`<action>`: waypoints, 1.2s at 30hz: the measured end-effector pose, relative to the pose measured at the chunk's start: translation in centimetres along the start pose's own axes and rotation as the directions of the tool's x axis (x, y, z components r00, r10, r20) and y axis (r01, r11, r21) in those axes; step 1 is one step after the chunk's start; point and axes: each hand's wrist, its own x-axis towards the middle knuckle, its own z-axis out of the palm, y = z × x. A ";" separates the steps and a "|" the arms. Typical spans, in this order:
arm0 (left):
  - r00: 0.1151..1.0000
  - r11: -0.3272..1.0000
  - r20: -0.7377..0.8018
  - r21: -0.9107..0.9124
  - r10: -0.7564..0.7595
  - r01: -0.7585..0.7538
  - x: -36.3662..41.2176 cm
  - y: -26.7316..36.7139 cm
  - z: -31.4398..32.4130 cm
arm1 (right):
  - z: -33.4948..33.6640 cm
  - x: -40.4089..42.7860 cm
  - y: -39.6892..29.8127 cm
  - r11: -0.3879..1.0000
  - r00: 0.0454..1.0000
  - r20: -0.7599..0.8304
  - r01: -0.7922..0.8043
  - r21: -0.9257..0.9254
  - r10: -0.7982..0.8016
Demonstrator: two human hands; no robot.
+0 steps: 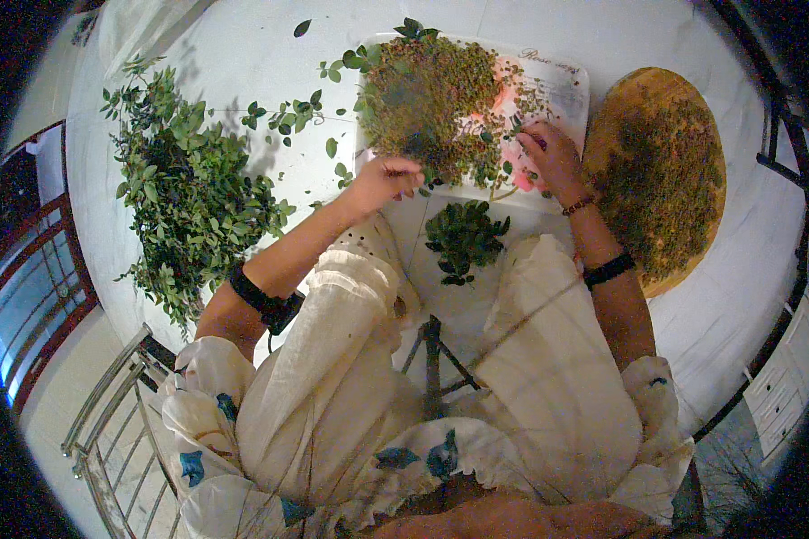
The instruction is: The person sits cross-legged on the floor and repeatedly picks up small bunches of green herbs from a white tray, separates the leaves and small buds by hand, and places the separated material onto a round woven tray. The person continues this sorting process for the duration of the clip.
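A pale rectangular tray (575, 87) with a rose print and writing holds a broad heap of small green-brown buds or berries (431, 87). My left hand (390, 183) is at the tray's near left edge, fingers curled; whether something small is between them cannot be told. Over the right part of the tray is my right hand (546, 151), its thumb and fingers bent close together near small dark leaves, its grip unclear. A small pile of dark green leaves (465, 236) lies on the floor between my knees. Leafy green cuttings (189, 182) are heaped at the left.
A round wooden board or shallow tray (674, 168) covered with similar small pieces is at the right. Loose leafy sprigs (296, 116) lie between the cuttings and the tray. A metal rack (118, 418) stands at lower left, and a black stand (433, 364) is between my legs.
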 end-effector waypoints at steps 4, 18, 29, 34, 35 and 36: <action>0.986 0.989 0.087 -0.034 -0.143 0.146 -1.1 -0.9 2.7 | -0.4 -1.2 0.3 0.909 0.934 0.116 -0.356 0.216 0.338; 0.930 0.813 0.366 0.543 -0.004 -0.210 -0.2 -9.3 5.9 | 0.3 -6.2 -3.0 0.978 0.621 0.777 -0.078 0.194 -0.105; 0.983 0.918 0.147 0.364 0.111 -0.158 1.9 -6.7 3.0 | 1.7 7.3 -2.8 0.921 0.961 0.093 0.275 -0.277 -0.260; 0.979 0.899 0.201 0.421 0.033 -0.117 2.1 -5.1 3.2 | 4.4 10.4 -4.5 0.878 0.972 0.226 0.167 -0.448 -0.070; 0.978 0.897 0.207 0.424 0.033 -0.120 2.1 -5.0 3.1 | 4.7 10.6 -4.4 0.889 0.971 0.234 0.155 -0.431 -0.056; 0.976 0.895 0.214 0.428 0.033 -0.124 2.1 -5.0 3.0 | 4.8 10.6 -4.3 0.899 0.970 0.241 0.141 -0.415 -0.041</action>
